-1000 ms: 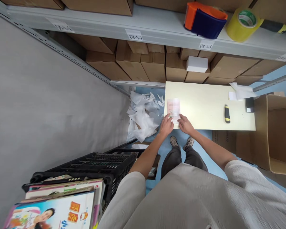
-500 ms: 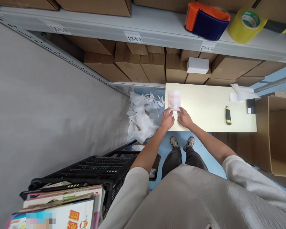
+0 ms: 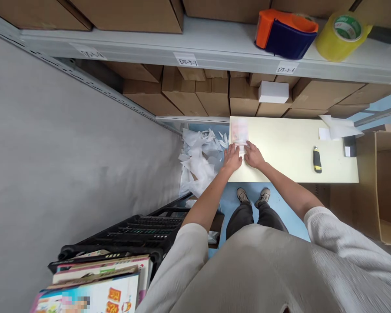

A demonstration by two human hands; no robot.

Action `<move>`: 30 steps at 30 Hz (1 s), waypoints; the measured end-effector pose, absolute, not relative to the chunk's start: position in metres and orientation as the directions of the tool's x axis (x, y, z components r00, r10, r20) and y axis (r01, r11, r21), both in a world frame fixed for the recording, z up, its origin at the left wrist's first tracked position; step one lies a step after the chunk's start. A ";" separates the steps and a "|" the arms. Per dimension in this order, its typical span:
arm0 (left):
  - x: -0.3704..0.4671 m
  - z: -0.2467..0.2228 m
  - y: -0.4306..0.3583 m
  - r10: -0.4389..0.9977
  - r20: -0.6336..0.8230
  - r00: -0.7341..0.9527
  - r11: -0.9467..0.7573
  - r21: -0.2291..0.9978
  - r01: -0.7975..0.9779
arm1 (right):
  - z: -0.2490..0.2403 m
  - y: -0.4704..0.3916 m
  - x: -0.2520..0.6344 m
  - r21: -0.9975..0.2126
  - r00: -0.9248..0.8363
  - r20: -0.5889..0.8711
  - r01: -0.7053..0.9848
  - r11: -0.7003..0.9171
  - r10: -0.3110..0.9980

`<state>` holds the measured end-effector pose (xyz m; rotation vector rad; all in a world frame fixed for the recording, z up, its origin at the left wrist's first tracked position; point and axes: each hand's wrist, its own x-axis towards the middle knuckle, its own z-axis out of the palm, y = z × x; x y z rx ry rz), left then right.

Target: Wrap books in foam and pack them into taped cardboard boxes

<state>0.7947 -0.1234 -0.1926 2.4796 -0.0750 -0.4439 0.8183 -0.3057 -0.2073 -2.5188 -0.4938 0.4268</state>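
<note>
A flat pink-and-white packet (image 3: 240,129) in thin translucent wrap lies near the left end of the pale table (image 3: 280,152). At its near edge is a narrow whitish flap. My left hand (image 3: 232,159) rests on the left side of that edge, fingers stretched out and lying flat. Opposite it, my right hand (image 3: 254,155) touches the right side of the flap with extended fingers, thumb held apart. Both palms face down, so what lies right under the fingertips is hidden. A black-and-yellow utility knife (image 3: 317,160) lies well to the right of my right hand.
Crumpled white wrapping sheets (image 3: 198,167) lie left of the table. A black crate (image 3: 143,230) holds books at lower left. An open cardboard box (image 3: 376,187) stands at right. On the shelf (image 3: 228,48) sit a tape dispenser (image 3: 288,37) and yellow tape (image 3: 340,39).
The whole view has shifted slightly right and down. My left fingers have spread flatter over the packet's near edge. My right hand stays beside the flap.
</note>
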 end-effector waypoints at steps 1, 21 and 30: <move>0.794 -0.190 -0.124 -0.156 -0.289 0.945 -0.805 0.591 0.048 | -0.206 -0.307 0.817 -0.557 0.883 -0.200 0.254 -0.791 0.425; 0.768 -0.118 -0.256 -0.348 -0.336 0.875 -0.828 0.547 -0.120 | -0.157 -0.541 0.757 -0.326 0.923 -0.225 -0.374 -0.868 -0.313; 0.761 -0.110 -0.329 -0.318 -0.414 0.853 -0.878 0.469 -0.099 | -0.156 -0.614 0.762 -0.162 0.840 -0.411 -0.451 -0.878 -0.355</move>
